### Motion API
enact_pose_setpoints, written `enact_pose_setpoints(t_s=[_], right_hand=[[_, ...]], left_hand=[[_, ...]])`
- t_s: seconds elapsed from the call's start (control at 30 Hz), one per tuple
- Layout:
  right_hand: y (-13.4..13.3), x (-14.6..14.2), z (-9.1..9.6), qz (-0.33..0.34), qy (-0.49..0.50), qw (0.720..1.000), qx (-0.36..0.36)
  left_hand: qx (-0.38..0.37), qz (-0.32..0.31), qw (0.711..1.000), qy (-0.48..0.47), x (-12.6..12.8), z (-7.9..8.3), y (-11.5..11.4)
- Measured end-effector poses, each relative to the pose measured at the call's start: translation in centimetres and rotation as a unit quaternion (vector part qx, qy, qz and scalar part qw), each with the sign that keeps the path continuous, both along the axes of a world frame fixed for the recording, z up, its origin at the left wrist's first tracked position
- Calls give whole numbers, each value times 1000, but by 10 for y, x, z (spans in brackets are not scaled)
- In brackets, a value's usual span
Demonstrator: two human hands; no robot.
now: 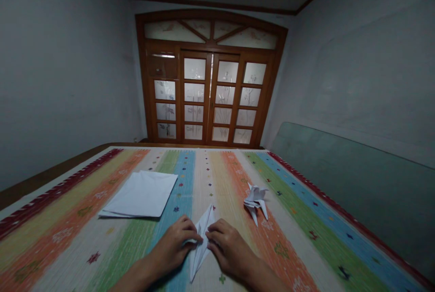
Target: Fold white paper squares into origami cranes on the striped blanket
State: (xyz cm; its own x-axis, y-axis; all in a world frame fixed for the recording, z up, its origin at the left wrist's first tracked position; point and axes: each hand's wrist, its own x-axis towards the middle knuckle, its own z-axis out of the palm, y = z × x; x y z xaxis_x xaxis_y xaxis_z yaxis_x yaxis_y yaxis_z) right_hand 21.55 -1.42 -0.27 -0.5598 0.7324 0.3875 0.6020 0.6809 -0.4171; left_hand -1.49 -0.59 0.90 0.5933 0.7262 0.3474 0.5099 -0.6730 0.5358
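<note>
The long axis of the narrow folded white paper [204, 226] runs forward between the left hand [175, 242] and right hand [228, 249], both closed, pinching it from either side

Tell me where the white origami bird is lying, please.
In the head view, the origami bird lies on the orange stripe of the striped mat, ahead of the right hand and not touching it.
</note>
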Motion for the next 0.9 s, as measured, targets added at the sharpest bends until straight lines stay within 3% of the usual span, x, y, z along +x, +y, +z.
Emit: enact_pose_setpoints(t_s=[0.47,0.67,0.77,0.9], right_hand=[[-4,3,4,15,49,997,-50],[-4,2,2,15,57,997,-55],[-4,1,2,10,63,996,-55],[-2,1,2,17,79,995,-53]], left_hand=[[-12,-73,995,-66,-8,-6,9],[0,-27,1000,-13,-2,-4,2],[20,-10,1000,13,0,-2,1],[103,-45,993,42,-1,-5,4]])
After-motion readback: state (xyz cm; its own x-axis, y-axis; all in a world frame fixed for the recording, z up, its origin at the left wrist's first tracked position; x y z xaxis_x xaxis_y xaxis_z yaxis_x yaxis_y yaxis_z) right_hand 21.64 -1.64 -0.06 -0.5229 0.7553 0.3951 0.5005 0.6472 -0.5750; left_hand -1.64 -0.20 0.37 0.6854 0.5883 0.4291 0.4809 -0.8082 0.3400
